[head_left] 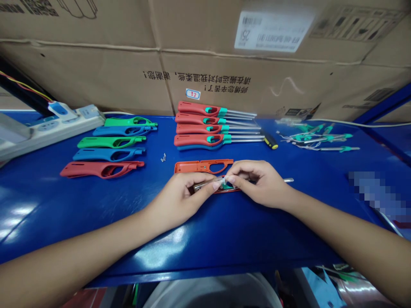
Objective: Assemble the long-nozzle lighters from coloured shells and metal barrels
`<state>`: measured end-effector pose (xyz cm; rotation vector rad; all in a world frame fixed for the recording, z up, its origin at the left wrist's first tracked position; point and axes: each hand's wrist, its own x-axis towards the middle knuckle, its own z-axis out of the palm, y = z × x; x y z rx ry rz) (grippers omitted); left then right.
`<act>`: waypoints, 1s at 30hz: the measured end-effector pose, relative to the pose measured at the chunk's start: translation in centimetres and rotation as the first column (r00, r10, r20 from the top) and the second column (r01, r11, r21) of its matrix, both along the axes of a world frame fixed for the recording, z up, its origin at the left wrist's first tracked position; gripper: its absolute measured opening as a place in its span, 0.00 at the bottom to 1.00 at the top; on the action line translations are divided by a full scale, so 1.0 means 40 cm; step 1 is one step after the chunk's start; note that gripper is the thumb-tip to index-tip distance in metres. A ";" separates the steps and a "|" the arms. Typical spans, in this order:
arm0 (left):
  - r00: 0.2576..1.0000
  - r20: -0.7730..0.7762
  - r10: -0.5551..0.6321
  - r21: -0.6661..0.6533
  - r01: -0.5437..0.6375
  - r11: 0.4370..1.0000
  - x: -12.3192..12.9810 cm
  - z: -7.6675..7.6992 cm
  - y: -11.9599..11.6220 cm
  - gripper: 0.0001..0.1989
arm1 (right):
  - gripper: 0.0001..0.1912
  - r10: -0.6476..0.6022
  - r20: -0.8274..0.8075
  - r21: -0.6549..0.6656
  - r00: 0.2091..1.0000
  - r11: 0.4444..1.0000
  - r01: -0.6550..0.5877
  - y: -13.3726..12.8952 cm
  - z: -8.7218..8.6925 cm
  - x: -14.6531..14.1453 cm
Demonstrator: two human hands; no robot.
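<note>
My left hand (180, 194) pinches a small clear lighter fuel tank (199, 186) between thumb and fingers, tilted over an opened lighter. My right hand (261, 183) is closed at the tank's valve end; its fingertips hide the small part they pinch. Beneath both hands lies a red lighter shell half (236, 190) with a teal trigger (227, 186). Its metal barrel (288, 180) sticks out to the right, past my right hand. Just behind them rests an orange-red matching shell half (189, 166), inner side up.
Several red lighters (197, 128) are stacked at the back, near a black-yellow screwdriver (270, 140). Coloured handle shells (105, 155) lie left, beside loose screws (163, 158). Barrel assemblies (324, 139) are piled right. A power strip (48, 128) stands far left; a cardboard box (205, 64) walls the back.
</note>
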<state>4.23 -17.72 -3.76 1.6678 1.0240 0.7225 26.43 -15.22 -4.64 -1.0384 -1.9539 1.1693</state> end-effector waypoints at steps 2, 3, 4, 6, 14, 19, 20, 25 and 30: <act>1.000 0.004 0.004 -0.006 -0.004 1.000 0.001 -0.001 0.002 0.13 | 0.10 -0.002 -0.029 -0.023 1.000 1.000 0.001 0.001 0.002 -0.002; 1.000 0.008 0.005 -0.013 -0.005 1.000 0.001 0.000 0.003 0.13 | 0.10 0.001 -0.041 -0.026 0.999 1.000 -0.002 0.002 0.004 -0.003; 1.000 0.014 0.006 -0.021 -0.005 1.000 0.000 0.000 0.004 0.13 | 0.10 0.004 -0.050 -0.020 0.999 1.000 -0.005 0.002 0.005 -0.004; 0.999 0.033 0.004 -0.028 -0.003 1.000 0.000 0.003 0.006 0.12 | 0.11 0.008 -0.055 0.018 0.998 1.000 -0.007 0.002 0.007 -0.005; 0.999 0.043 0.017 -0.023 -0.016 1.000 -0.003 0.012 0.007 0.10 | 0.09 0.034 -0.097 0.091 0.995 0.996 -0.025 0.007 0.003 0.000; 0.999 0.051 0.016 -0.046 -0.014 0.999 -0.003 0.013 0.008 0.11 | 0.10 0.007 -0.138 -0.034 0.990 0.999 -0.012 0.010 0.001 -0.001; 0.999 0.052 0.013 -0.048 -0.011 0.999 -0.003 0.013 0.008 0.11 | 0.10 0.002 -0.128 -0.025 0.992 1.000 -0.005 0.009 0.001 -0.002; 0.999 0.050 0.007 -0.057 -0.004 0.998 0.000 0.015 0.007 0.11 | 0.12 0.001 -0.045 0.017 0.999 1.000 -0.001 0.005 0.003 -0.001; 1.000 0.027 -0.001 -0.061 0.003 0.998 -0.001 0.014 0.003 0.12 | 0.11 0.013 -0.014 0.068 1.000 0.998 -0.012 0.004 0.002 0.002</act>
